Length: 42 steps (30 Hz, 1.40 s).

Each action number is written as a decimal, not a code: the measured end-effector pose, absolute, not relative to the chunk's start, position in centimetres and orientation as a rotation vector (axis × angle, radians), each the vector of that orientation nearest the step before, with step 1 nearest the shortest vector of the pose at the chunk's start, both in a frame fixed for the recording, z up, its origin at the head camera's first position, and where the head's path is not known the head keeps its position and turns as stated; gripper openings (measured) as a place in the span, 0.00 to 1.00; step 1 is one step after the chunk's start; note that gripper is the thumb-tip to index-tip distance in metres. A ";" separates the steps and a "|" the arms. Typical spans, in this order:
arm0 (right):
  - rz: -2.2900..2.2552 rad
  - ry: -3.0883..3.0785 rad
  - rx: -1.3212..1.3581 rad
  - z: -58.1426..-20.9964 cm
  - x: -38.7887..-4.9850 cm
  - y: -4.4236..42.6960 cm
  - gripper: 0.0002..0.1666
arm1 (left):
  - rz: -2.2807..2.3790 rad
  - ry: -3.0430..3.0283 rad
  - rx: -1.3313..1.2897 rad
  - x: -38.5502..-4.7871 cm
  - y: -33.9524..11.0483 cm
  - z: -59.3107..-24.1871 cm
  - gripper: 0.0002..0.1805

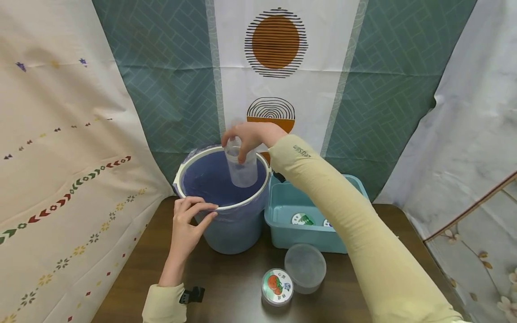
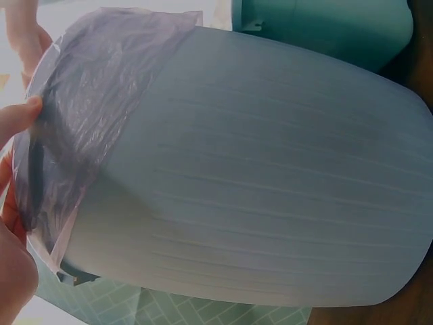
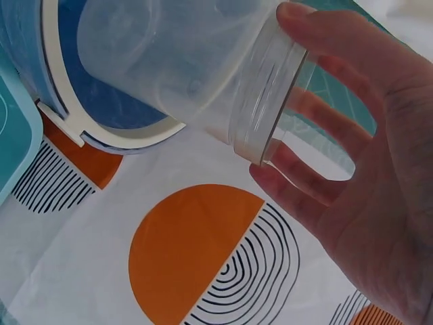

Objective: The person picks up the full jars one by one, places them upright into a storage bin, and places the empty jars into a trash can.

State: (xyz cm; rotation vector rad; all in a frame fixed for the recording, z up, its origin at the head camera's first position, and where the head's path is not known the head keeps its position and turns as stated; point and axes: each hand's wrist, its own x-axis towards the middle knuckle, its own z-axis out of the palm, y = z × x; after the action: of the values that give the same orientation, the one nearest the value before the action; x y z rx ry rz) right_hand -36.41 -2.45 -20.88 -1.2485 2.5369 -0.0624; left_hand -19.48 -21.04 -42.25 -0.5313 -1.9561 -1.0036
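My right hand [image 1: 254, 137] grips a clear plastic jar [image 1: 244, 174] by its threaded mouth and holds it over the blue trash bin [image 1: 236, 233]. The jar's base dips inside the bin's white rim. In the right wrist view, the thumb and fingers of the right hand [image 3: 385, 115] spread around the mouth of the jar [image 3: 169, 61], which has no lid on. My left hand [image 1: 190, 222] pinches the near-left part of the bin's rim. A thin purple bag [image 2: 95, 88] lines the bin and folds over its edge.
A teal basin [image 1: 307, 240] stands right of the bin, with round labelled lids [image 1: 302, 219] inside, partly hidden by my right sleeve. In front are a jar with a red-fruit label [image 1: 277, 287] and a translucent round container [image 1: 305, 267], on a dark wooden table [image 1: 226, 291].
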 end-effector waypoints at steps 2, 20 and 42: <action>-0.064 2.547 -1.238 -21.1 -36.5 -2.3 0.35 | -1.004 -1.950 -0.539 -19.5 -20.9 -42.3 0.17; -0.074 2.631 -1.174 -23.2 -37.5 -1.7 0.38 | -1.033 -2.018 -0.488 -19.3 -21.3 -42.5 0.15; -0.064 2.657 -1.111 -25.2 -37.7 -1.4 0.35 | -1.017 -1.955 -0.528 -19.5 -21.3 -42.4 0.17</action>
State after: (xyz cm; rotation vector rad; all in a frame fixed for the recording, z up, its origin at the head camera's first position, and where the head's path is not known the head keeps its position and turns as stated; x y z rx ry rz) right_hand -37.66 -1.42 -25.23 -1.1114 2.6569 -0.0645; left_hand -19.52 -21.26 -42.41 -0.5284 -1.9551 -1.0166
